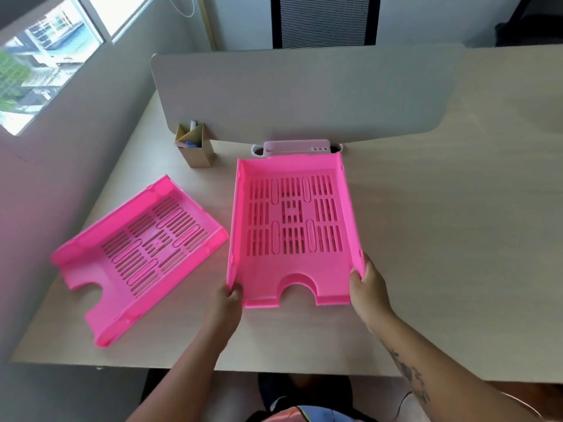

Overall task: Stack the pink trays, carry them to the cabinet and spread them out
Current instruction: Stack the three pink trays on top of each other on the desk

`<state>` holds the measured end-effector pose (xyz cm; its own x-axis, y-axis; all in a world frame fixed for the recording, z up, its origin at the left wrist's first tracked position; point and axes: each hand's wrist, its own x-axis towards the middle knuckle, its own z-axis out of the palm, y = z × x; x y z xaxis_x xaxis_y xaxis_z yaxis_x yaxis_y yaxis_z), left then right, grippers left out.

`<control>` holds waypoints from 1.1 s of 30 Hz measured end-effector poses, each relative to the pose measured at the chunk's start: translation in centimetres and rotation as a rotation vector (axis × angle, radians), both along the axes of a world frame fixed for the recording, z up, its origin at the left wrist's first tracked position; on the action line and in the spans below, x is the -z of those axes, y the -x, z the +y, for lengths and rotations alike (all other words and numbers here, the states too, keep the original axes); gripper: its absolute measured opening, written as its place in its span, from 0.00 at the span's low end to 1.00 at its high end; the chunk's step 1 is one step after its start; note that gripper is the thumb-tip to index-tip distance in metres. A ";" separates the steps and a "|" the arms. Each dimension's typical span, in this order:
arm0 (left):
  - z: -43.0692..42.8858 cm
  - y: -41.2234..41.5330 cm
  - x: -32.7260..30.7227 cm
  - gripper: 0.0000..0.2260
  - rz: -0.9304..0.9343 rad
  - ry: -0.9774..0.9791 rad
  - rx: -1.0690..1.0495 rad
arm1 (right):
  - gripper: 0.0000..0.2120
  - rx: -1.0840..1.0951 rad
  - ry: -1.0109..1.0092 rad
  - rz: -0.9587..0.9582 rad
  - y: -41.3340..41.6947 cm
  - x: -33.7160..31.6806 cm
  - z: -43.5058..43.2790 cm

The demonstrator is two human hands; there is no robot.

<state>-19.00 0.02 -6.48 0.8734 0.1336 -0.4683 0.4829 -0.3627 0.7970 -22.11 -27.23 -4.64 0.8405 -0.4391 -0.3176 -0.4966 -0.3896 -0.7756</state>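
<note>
Head view: left hand (227,296) and right hand (367,280) are each closing a grip on the near corners of a slotted pink plastic tray (294,226) lying on the pale wooden worktop (441,239); stacking is starting, likely calling for lifting it onto the angled second pink tray (137,254) just beside it

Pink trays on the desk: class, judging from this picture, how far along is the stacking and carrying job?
Nothing looks finished yet. In hand: the left hand and right hand grip the near corners of the right tray. Left to do: the left tray lies apart on the desk, unstacked; carrying and spreading remain, and no cabinet is in view.
</note>
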 end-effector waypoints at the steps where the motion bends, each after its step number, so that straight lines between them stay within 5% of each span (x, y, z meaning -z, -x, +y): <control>1: 0.0 -0.1 0.0 0.12 -0.002 0.004 0.008 | 0.24 -0.020 0.000 0.005 -0.2 -0.2 -0.3; 11: 0.3 0.3 -1.7 0.11 -0.081 -0.064 0.056 | 0.17 -0.088 0.035 0.030 -1.0 -1.8 -1.6; 18: 0.8 1.1 -2.3 0.08 -0.104 -0.160 0.131 | 0.23 -0.147 0.096 -0.001 0.4 -2.1 -1.2; 21: 3.1 -0.2 -4.3 0.25 -0.176 -0.123 0.147 | 0.33 -0.147 0.217 -0.091 -0.1 -4.0 -0.4; 26: 12.9 -4.4 -6.8 0.20 -0.404 -0.358 0.147 | 0.28 -0.191 0.418 -0.441 -3.6 -8.1 9.8; 33: 28.5 -10.7 -6.8 0.17 -0.474 -0.724 0.267 | 0.25 -0.365 0.150 -0.324 -6.9 -6.8 28.4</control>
<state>-8.28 28.55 0.29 0.9975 0.0206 0.0676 -0.0100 -0.9056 0.4241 -15.21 1.18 2.18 0.9925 -0.1190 0.0285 -0.0507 -0.6120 -0.7892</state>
